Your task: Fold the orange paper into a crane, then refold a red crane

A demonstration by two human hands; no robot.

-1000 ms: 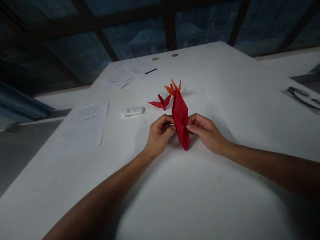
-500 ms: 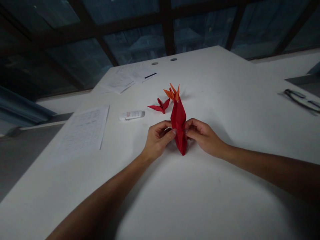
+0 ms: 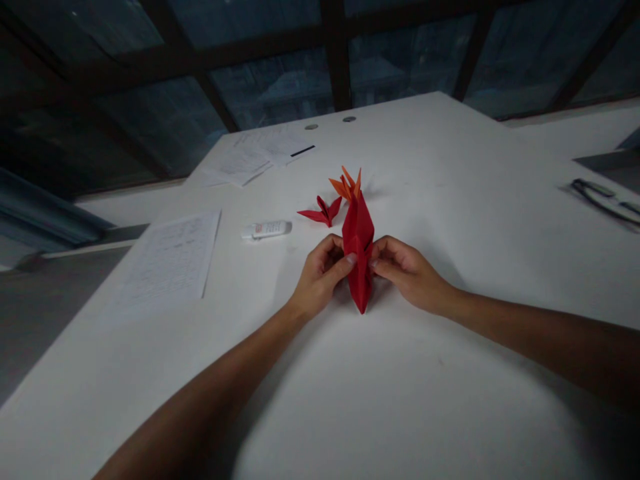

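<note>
A folded red origami paper [image 3: 359, 230], long and pointed at both ends, stands between my hands above the white table. My left hand [image 3: 323, 273] pinches its left side, the thumb lying on the front face and the fingers behind. On the other side, my right hand [image 3: 404, 270] grips the right edge between thumb and curled fingers. Just beyond it sit a small red origami piece [image 3: 326, 211] with spread points and an orange origami piece [image 3: 345, 185], partly hidden by the held paper.
Left of the origami lies a white glue tube [image 3: 267, 230]. A written sheet [image 3: 167, 260] rests at the table's left, with more papers [image 3: 250, 160] and a dark pen [image 3: 303, 151] farther back. Glasses [image 3: 605, 200] lie at the right edge. Windows stand behind the white table [image 3: 400, 400].
The red paper has turned slightly, its lower tip shifting a little left. My left thumb has slid a bit farther onto its front face. Both hands keep their hold.
</note>
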